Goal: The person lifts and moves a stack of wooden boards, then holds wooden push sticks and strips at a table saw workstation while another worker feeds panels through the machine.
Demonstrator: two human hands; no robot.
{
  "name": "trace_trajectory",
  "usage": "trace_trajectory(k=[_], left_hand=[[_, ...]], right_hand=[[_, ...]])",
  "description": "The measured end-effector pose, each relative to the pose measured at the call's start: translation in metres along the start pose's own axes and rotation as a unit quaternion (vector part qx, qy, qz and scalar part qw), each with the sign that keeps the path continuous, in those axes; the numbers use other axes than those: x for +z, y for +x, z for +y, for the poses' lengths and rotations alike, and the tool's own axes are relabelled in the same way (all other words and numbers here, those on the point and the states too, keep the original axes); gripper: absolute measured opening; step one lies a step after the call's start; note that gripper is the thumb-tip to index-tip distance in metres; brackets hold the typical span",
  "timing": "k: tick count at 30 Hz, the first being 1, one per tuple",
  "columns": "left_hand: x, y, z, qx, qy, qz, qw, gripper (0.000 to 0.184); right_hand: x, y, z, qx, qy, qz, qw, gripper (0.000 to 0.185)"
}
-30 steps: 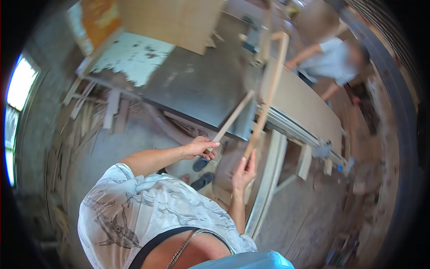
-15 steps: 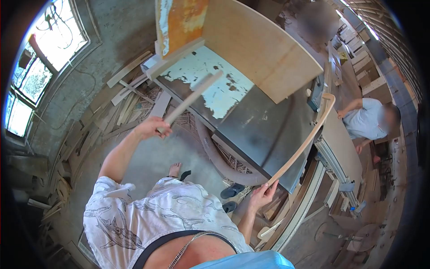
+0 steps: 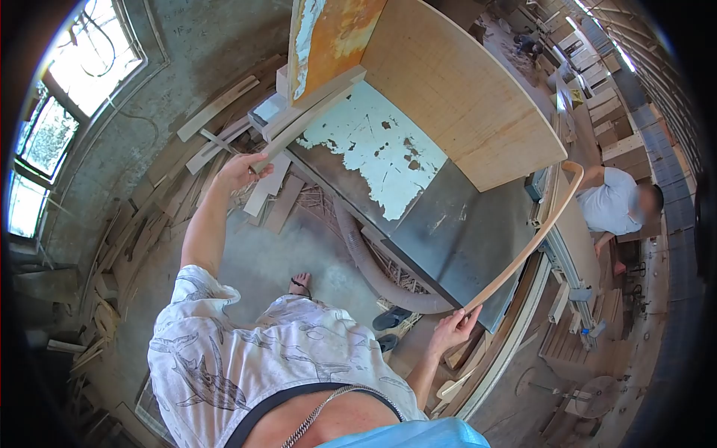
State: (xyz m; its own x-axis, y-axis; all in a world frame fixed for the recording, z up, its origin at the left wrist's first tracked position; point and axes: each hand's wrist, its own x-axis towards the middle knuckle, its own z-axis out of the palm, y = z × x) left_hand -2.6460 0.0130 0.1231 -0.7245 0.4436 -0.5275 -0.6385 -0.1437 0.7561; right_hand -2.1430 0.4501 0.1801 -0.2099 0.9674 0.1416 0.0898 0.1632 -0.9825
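Observation:
My left hand (image 3: pixel 245 172) is closed on the lower end of a straight wooden strip (image 3: pixel 302 125). The strip's far end lies near the base of the orange-stained board (image 3: pixel 340 33). In my right hand (image 3: pixel 454 328) is the near end of a long thin wooden strip (image 3: pixel 515 263), which curves at its far end. This curved strip extends over the right side of the dark machine table (image 3: pixel 448 246), towards the upright plywood panel (image 3: pixel 455 89).
Wood offcuts (image 3: pixel 216 112) lie along the wall at the left. A thick hose (image 3: pixel 366 265) runs under the table edge. Slippers (image 3: pixel 390 319) are on the floor. Another person (image 3: pixel 612 201) in a light shirt stands at the right, beyond the metal rail (image 3: pixel 564 272).
The view has turned towards the windows. My left hand has moved up and left with its strip, away from my right hand, which still holds the curved strip.

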Motion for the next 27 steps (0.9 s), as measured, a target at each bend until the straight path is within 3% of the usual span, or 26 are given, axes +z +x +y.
trace_trajectory(k=[5, 9, 13, 18, 22, 23, 24, 25, 26, 27], left_hand=[[0.017, 0.066, -0.027, 0.128, -0.016, 0.197, 0.972, 0.064], [0.081, 0.067, -0.018, 0.153, 0.139, 0.433, 0.877, 0.084], [0.097, 0.104, -0.021, 0.16, 0.142, 0.491, 0.844, 0.093], [0.088, 0.145, -0.021, 0.149, 0.146, 0.54, 0.816, 0.098], [0.061, 0.159, -0.022, 0.145, 0.076, 0.476, 0.864, 0.1], [0.08, 0.136, -0.011, 0.129, 0.028, 0.469, 0.873, 0.095], [0.065, 0.144, -0.016, 0.186, 0.007, 0.399, 0.898, 0.086], [0.083, 0.124, -0.007, 0.2, -0.079, 0.344, 0.914, 0.079], [0.053, 0.141, -0.011, 0.214, -0.113, 0.314, 0.918, 0.078], [0.072, 0.113, -0.005, 0.202, -0.133, 0.318, 0.917, 0.078]], right_hand=[[-0.007, -0.005, 0.002, -0.024, -0.034, 0.011, 0.999, 0.057], [-0.01, -0.001, 0.008, -0.029, -0.051, 0.008, 0.998, 0.056], [-0.022, -0.001, 0.01, -0.025, -0.044, 0.006, 0.999, 0.056], [-0.041, 0.003, 0.007, -0.014, -0.054, 0.009, 0.998, 0.056], [-0.07, 0.015, 0.03, -0.003, -0.029, 0.005, 1.0, 0.055], [-0.076, 0.021, 0.036, 0.002, -0.004, 0.005, 1.0, 0.055], [-0.087, 0.028, 0.043, 0.005, 0.02, 0.015, 1.0, 0.054], [-0.104, 0.042, 0.061, -0.017, -0.036, 0.022, 0.999, 0.054], [-0.113, 0.05, 0.055, -0.006, -0.039, 0.022, 0.999, 0.053], [-0.125, 0.063, 0.052, -0.004, -0.056, 0.024, 0.998, 0.053]])
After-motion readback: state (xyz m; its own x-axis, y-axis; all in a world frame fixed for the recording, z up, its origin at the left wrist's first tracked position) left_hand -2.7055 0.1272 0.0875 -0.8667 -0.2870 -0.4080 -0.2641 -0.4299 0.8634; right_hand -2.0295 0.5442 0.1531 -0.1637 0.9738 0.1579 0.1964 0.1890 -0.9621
